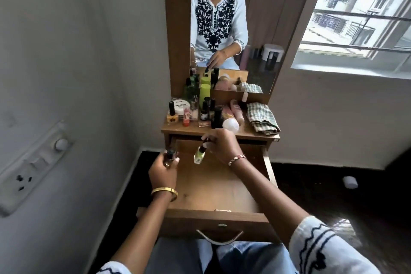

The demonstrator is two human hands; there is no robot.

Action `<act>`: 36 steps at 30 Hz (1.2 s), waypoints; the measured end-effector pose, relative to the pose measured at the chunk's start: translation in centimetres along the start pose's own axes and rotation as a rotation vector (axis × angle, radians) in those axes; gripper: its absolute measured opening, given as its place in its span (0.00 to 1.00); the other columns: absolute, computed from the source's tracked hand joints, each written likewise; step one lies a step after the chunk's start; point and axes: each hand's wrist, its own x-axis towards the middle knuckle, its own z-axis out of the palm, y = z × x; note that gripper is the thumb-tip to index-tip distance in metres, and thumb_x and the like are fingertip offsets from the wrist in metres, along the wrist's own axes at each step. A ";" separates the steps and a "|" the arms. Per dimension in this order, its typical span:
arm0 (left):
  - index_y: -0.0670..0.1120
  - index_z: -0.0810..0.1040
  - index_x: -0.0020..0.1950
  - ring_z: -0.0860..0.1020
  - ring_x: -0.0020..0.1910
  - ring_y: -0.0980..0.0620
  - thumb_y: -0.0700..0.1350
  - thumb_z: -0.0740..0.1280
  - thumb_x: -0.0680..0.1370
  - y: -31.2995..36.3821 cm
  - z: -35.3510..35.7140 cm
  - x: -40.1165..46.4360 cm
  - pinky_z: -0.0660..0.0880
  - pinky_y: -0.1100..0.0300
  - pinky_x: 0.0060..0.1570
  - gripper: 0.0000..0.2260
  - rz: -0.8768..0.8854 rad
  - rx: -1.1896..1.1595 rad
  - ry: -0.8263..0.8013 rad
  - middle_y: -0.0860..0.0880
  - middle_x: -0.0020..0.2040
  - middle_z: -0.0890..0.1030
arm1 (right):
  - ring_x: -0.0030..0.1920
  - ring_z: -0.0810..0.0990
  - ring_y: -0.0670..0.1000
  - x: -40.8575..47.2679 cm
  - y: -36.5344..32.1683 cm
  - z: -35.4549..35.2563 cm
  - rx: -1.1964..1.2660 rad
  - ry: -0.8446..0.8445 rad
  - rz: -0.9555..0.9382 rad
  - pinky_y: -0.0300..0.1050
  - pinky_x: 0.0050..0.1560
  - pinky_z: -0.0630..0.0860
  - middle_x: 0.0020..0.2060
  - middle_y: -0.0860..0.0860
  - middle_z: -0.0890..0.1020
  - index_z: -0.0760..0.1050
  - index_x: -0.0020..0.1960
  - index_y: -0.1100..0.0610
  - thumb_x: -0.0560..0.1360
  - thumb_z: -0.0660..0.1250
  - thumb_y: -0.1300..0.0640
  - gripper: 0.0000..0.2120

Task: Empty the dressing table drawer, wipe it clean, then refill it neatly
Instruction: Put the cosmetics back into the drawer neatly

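I see left hand [163, 168] gripping small dark-capped glass bottle [169, 158] | right hand [219, 144] pinching yellow-green glass bottle [199, 153] by cap | both above open wooden drawer [213, 184] | glass: light, slippery, fragile; hold bodies.

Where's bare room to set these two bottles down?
The drawer floor is bare between its side walls, front to back. The table top is crowded: bottles on the left, checked cloth on the right. Left hand and right hand each hold a bottle.

Bottles in left grip [163, 168]: one [170, 157]
Bottles in right grip [221, 147]: one [200, 152]
Cloths beyond right grip: one [262, 120]
Open drawers below grips: one [213, 189]
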 end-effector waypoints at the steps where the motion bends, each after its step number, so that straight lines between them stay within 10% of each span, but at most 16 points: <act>1: 0.41 0.79 0.52 0.80 0.49 0.42 0.39 0.70 0.71 -0.2 -0.1 0.0 0.73 0.56 0.48 0.10 -0.024 -0.012 0.014 0.41 0.48 0.83 | 0.45 0.81 0.53 0.5 -0.1 1.0 -0.005 -0.023 0.018 0.33 0.40 0.70 0.45 0.57 0.84 0.82 0.49 0.61 0.71 0.69 0.64 0.08; 12: 0.39 0.77 0.60 0.77 0.56 0.43 0.38 0.67 0.74 -0.6 -0.1 1.1 0.68 0.60 0.51 0.14 -0.141 -0.073 0.082 0.40 0.55 0.81 | 0.47 0.82 0.54 4.3 0.2 9.5 0.110 -0.025 0.174 0.49 0.52 0.79 0.48 0.59 0.83 0.80 0.49 0.62 0.74 0.63 0.67 0.09; 27: 0.41 0.77 0.59 0.78 0.55 0.43 0.40 0.69 0.73 -1.1 0.3 1.2 0.70 0.58 0.52 0.15 -0.166 -0.077 0.073 0.41 0.54 0.81 | 0.43 0.77 0.46 6.0 1.0 11.9 0.136 -0.083 0.146 0.33 0.44 0.72 0.51 0.57 0.81 0.75 0.62 0.59 0.77 0.58 0.67 0.16; 36: 0.46 0.80 0.50 0.80 0.51 0.47 0.39 0.63 0.77 -0.9 0.4 0.9 0.76 0.54 0.53 0.07 -0.074 -0.037 0.028 0.43 0.50 0.81 | 0.50 0.81 0.48 1.5 -1.2 7.3 0.314 -0.117 0.033 0.43 0.54 0.78 0.51 0.53 0.83 0.79 0.56 0.57 0.74 0.67 0.60 0.11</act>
